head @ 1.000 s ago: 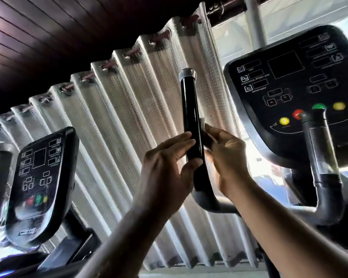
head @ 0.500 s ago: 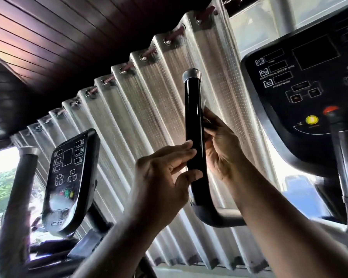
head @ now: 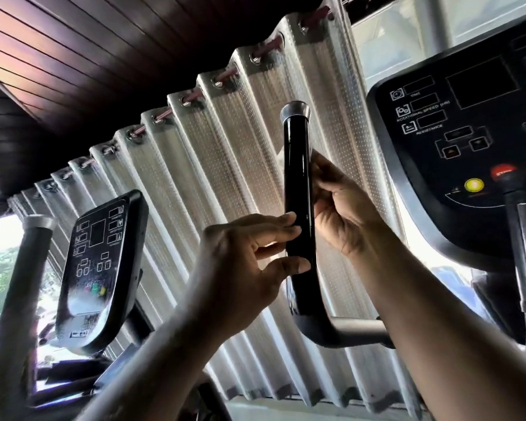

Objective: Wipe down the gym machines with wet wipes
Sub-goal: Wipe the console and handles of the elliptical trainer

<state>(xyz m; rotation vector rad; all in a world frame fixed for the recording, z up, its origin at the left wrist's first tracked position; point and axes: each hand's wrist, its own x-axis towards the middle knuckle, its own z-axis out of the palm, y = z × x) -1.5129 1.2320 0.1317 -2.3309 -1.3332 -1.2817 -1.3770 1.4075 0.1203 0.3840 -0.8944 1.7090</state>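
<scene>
On the far left stands a neighbouring machine with its own console [head: 101, 259], well apart from the work, and behind everything hangs a pleated curtain [head: 210, 165]. The left hand [head: 243, 259] reaches up from the lower left and pinches the handle [head: 296, 183] low on its black sleeve: the fingers [head: 281, 221] lie against its left side and the thumb is curled across the front just beneath them. The handle itself stands almost upright, its long axis running from the bend at its foot to the silver cap [head: 295, 109] at the top, and it sits between the two hands. The right hand [head: 343, 208] meets it from the right, a little higher than the left, with its fingers curled round the back of the sleeve and their tips hidden there. Whether a wipe lies under them cannot be told; no wipe shows plainly. To the right of that hand is this machine's own console [head: 456, 126], near but not touched. What the next stroke turns on, as I judge it, is that the sleeve's bare length lies above both hands, toward the cap, and the right hand is the nearer to it, so a slide straight up along the axis would cover it while the left hand steadies the lower end.
</scene>
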